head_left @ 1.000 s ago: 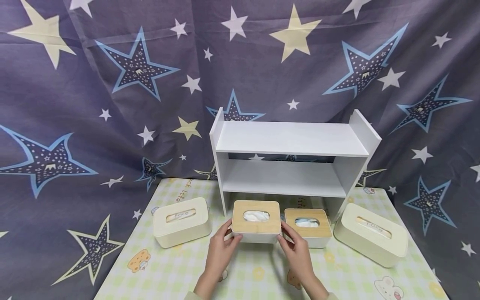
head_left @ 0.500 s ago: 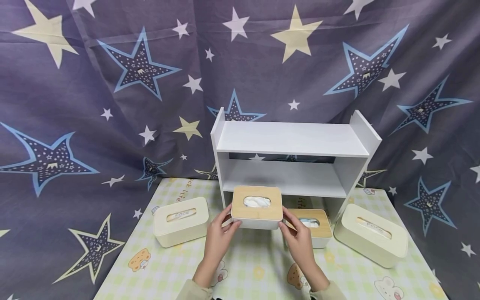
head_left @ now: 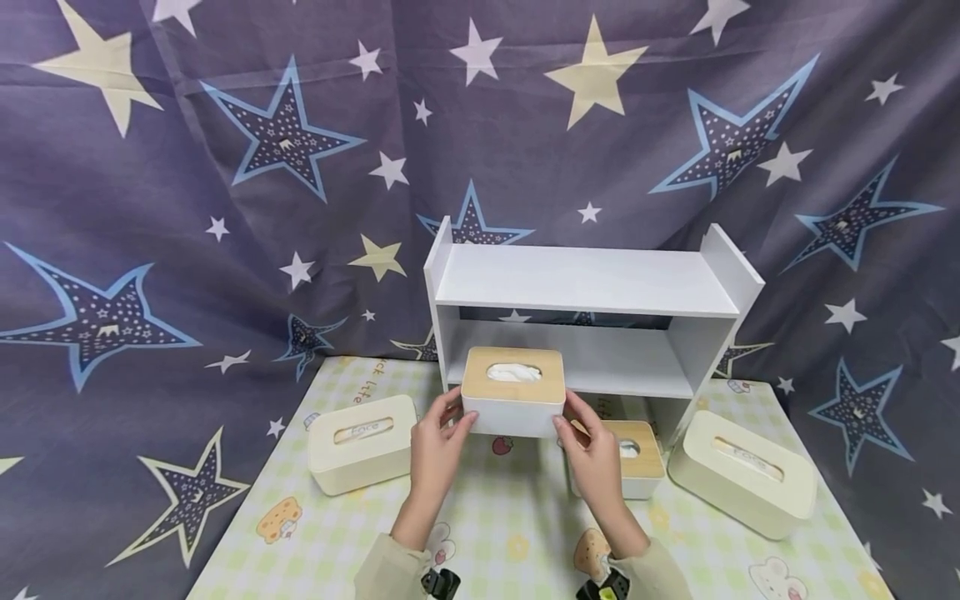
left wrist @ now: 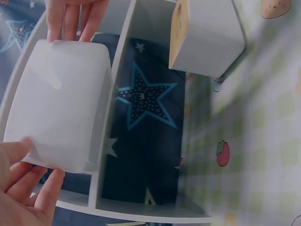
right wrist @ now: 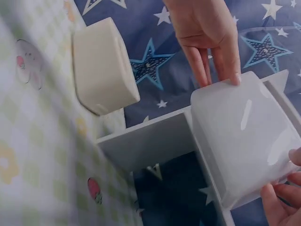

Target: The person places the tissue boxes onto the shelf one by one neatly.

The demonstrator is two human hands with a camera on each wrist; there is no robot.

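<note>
Between both hands a white tissue box [head_left: 513, 413] with a wooden lid is held up off the table, level, at the front of the middle shelf [head_left: 622, 358]. My left hand [head_left: 438, 446] grips its left end, and my right hand [head_left: 594, 450] grips its right end. White tissue shows in the lid's oval slot. Both wrist views show the box's plain white underside [left wrist: 59, 103], with fingers [right wrist: 230, 66] at its ends. A second wooden-lidded tissue box [head_left: 639, 458] stands on the table behind my right hand, partly hidden by it.
A cream tissue box [head_left: 363, 446] stands at the left of the table, another cream tissue box [head_left: 742, 475] at the right. The white two-tier rack [head_left: 585, 279] has raised side panels. A checked cloth [head_left: 517, 508] covers the table; a starry curtain [head_left: 510, 150] hangs behind.
Both hands have raised the wooden-lidded tissue box and moved it forward, from in front of the rack's lower opening up to the middle shelf's front edge. The other boxes have stayed put.
</note>
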